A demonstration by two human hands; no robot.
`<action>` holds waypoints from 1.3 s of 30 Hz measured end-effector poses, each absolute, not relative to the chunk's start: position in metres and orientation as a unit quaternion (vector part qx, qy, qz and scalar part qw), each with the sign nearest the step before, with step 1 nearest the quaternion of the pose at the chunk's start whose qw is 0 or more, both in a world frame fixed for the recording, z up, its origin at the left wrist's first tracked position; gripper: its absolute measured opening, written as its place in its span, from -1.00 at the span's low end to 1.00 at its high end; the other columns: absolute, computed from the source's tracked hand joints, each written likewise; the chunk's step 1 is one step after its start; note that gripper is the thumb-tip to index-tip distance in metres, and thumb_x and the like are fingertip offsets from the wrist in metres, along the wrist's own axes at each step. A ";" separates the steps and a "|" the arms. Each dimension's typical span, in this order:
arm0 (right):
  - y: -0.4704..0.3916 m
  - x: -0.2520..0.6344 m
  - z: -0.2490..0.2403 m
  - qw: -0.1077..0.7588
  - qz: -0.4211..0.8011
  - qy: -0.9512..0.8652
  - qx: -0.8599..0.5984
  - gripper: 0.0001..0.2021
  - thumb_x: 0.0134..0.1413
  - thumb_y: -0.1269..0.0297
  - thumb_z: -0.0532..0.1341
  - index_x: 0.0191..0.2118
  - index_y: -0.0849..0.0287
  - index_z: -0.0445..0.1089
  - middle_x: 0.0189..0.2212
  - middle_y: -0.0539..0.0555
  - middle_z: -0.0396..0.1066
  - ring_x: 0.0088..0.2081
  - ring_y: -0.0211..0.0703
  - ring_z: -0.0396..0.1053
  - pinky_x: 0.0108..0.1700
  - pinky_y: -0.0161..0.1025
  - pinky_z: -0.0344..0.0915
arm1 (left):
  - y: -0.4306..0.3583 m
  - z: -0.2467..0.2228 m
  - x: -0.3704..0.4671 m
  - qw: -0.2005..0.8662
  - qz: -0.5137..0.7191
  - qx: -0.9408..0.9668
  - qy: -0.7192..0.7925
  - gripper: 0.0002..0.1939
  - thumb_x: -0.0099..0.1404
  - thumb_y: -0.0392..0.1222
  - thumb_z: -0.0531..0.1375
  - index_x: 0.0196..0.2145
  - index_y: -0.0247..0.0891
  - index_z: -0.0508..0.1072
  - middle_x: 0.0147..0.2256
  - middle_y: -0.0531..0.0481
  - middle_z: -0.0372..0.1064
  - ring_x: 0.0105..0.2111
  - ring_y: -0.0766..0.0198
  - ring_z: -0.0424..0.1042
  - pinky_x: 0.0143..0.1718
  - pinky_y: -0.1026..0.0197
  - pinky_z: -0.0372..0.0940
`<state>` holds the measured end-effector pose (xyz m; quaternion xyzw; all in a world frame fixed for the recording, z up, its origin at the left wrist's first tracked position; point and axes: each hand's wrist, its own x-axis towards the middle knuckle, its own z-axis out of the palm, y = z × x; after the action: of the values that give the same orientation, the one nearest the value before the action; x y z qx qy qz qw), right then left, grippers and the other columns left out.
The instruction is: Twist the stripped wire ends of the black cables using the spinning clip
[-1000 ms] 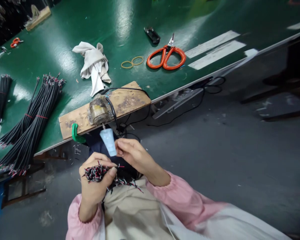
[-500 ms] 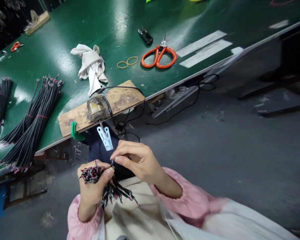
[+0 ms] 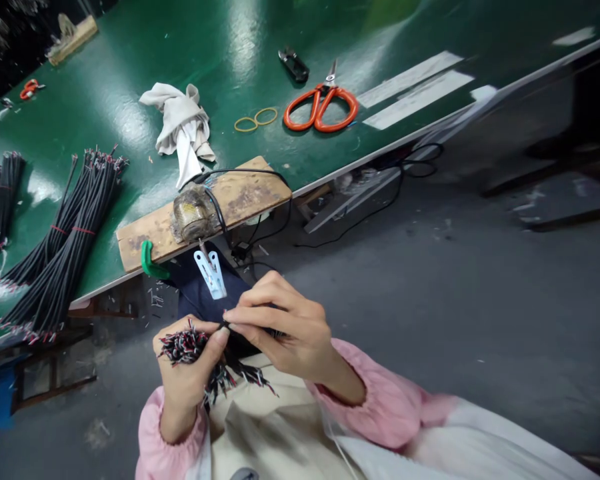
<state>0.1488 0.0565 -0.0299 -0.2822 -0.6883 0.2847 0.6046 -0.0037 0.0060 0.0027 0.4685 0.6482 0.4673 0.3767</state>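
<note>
My left hand (image 3: 185, 383) is wrapped round a bundle of black cables (image 3: 183, 345) whose stripped ends show red, white and black wires. Between its thumb and forefinger one cable end sticks out. The thumb and fingers of my right hand (image 3: 287, 327) pinch at that same end, close to the left thumb tip. Just beyond both hands, a light blue clothes peg (image 3: 211, 275) sits on the shaft of a small grimy motor (image 3: 193, 213). That motor is fixed to a wooden board (image 3: 247, 190) at the table edge.
On the green table (image 3: 130, 60) lie tied cable bundles (image 3: 83, 230), a white cloth (image 3: 180, 123), rubber bands (image 3: 256, 120), orange-handled scissors (image 3: 323, 110) and black snips (image 3: 294, 65). A green clamp (image 3: 150, 261) sits at the board's left end. Black cords (image 3: 280, 227) hang below.
My right hand has turned and closed in on the cable end at the left thumb, its fingers now more curled. The left hand keeps its grip on the bundle.
</note>
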 end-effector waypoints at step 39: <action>0.107 0.108 -0.021 0.421 0.829 -0.284 -0.233 -0.44 -0.19 -0.28 0.39 -0.58 0.23 0.44 -0.65 -0.06 0.27 -0.61 -0.37 0.15 -0.53 -0.33 0.11 | 0.030 -0.004 -0.006 0.375 0.508 0.462 0.623 -0.92 0.05 -0.23 0.45 -0.54 -0.16 0.64 -0.54 0.07 0.55 -0.53 0.26 0.51 -0.44 0.27 0.41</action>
<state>0.1078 0.1068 -0.0211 -0.2325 -0.2843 0.8294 0.4209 -0.0056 0.0304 -0.0039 0.4616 0.6233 0.5079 0.3748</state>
